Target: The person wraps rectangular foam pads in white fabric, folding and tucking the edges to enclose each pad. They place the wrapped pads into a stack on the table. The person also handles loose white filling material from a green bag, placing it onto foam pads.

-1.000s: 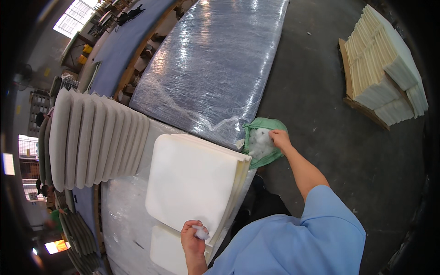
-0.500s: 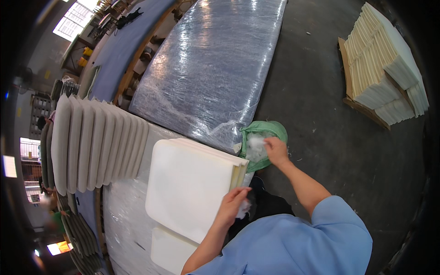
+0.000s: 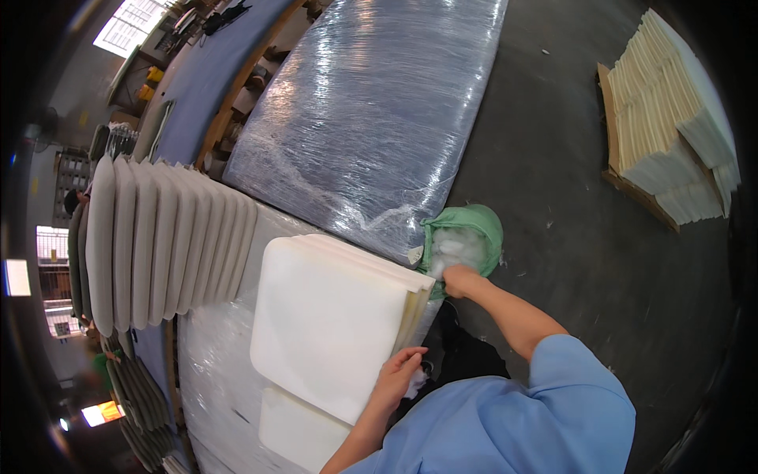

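A green cloth bag (image 3: 491, 229) hangs open beside the plastic-wrapped table corner, full of white fibre stuffing (image 3: 458, 246). My right hand (image 3: 463, 281) reaches into its near edge; the fingers are mostly hidden there, so I cannot see what they hold. Lower down, my left hand (image 3: 396, 379) is closed around a tuft of white stuffing (image 3: 416, 384) that shows beneath the palm. Next to that hand lies a stack of white foam cushion pads (image 3: 332, 324) with rounded corners.
A row of upright grey cushions (image 3: 170, 237) stands at the left on the plastic-covered table (image 3: 213, 371). Behind the foam is a large film-wrapped surface (image 3: 363, 118). Another foam pad (image 3: 300, 430) lies nearer me. Stacked foam sheets (image 3: 663, 126) on cardboard stand on the floor, far right.
My right hand has moved down and toward me, from the middle of the bag's opening to its near edge. My left hand has dropped slightly, still with its tuft of stuffing.
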{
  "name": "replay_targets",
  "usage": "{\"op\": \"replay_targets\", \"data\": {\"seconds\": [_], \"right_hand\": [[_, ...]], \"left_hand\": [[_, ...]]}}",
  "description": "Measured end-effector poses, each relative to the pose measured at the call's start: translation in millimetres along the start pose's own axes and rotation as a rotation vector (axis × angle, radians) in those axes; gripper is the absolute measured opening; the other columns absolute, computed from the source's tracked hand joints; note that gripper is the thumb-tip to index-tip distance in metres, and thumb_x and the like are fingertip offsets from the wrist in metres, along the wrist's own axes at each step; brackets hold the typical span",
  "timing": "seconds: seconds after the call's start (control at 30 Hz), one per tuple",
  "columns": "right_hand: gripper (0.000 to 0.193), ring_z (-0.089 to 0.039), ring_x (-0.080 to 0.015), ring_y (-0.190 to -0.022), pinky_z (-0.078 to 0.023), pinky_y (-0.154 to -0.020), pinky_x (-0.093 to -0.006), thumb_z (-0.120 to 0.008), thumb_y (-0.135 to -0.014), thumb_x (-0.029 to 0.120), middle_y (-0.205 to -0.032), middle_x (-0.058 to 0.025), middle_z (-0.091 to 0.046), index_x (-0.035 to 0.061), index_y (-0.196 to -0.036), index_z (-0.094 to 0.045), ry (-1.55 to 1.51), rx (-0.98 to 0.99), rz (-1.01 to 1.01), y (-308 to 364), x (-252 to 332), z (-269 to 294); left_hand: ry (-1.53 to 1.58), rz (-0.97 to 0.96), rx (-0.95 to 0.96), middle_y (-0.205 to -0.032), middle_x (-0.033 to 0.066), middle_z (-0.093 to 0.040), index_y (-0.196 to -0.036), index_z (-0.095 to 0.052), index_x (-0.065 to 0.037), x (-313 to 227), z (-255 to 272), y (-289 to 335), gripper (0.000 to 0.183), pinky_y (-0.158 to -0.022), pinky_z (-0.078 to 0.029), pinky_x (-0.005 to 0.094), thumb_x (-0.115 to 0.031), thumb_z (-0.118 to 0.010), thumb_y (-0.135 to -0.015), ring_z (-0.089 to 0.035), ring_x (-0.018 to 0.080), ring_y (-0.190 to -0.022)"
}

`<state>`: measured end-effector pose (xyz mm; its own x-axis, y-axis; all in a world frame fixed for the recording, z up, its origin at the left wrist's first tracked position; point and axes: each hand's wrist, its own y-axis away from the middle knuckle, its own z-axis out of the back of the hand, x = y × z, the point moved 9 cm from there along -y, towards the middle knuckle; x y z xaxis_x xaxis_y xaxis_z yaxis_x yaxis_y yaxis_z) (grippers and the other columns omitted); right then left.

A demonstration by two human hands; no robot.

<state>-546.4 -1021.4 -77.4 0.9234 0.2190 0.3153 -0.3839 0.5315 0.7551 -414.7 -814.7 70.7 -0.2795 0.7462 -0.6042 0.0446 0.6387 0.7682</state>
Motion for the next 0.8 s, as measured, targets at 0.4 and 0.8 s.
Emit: {"op": "replay_targets", "data": {"seconds": [0.4, 0.8], "right_hand": [[0.024, -0.067, -0.0296, -0.094, -0.053, -0.084, -0.0431, -0.073, -0.089, 0.023, -0.100, -0.0098, -0.069, 0.0092, -0.108, -0.074, -0.469, -0.750, 0.089, -4, -57, 83], [0.020, -0.067, -0.0114, -0.090, -0.055, -0.079, -0.0284, -0.067, -0.100, 0.015, -0.104, -0.0008, -0.072, 0.0043, -0.116, -0.069, -1.772, -0.093, 0.324, 94, -11, 48]], "left_hand": [[0.013, -0.100, -0.036, -0.077, -0.0022, -0.062, -0.130, -0.065, -0.004, -31, 8, 14, 0.029, -0.063, -0.047, 0.0226, -0.018, -0.058, -0.106, -0.058, 0.0060, -0.068], [-0.148, -0.370, 0.010, -0.115, 0.0088, -0.066, -0.147, -0.050, -0.005, -95, -59, -61, 0.052, -0.078, -0.052, 0.0258, -0.013, -0.068, -0.099, -0.062, 0.0113, -0.092]]}}
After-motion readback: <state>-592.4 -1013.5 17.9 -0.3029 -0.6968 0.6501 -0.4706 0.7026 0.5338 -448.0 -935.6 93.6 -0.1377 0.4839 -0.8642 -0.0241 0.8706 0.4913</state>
